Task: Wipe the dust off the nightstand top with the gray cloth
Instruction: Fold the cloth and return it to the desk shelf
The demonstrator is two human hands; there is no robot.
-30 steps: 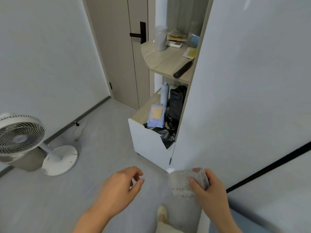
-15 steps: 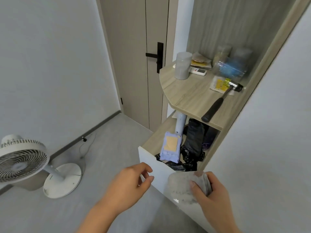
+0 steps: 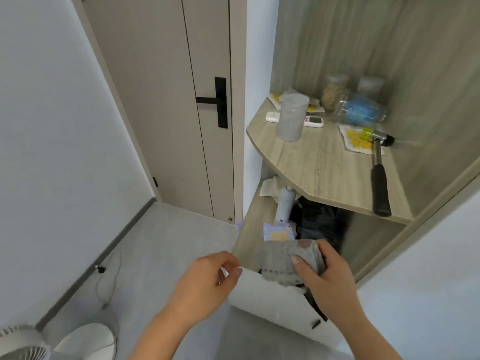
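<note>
In the head view, the gray cloth (image 3: 284, 262) was gripped, bunched, in the right hand (image 3: 331, 280) — the nearer one — just short of the nightstand top (image 3: 250, 229), whose length ran straight ahead, while the left hand (image 3: 205, 284) was held loosely curled and empty alongside.

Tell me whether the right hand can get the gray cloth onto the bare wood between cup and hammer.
Probably yes. The right hand grips the gray cloth below the shelf edge, and nothing stands before the bare wood between the cup and the hammer.
</note>
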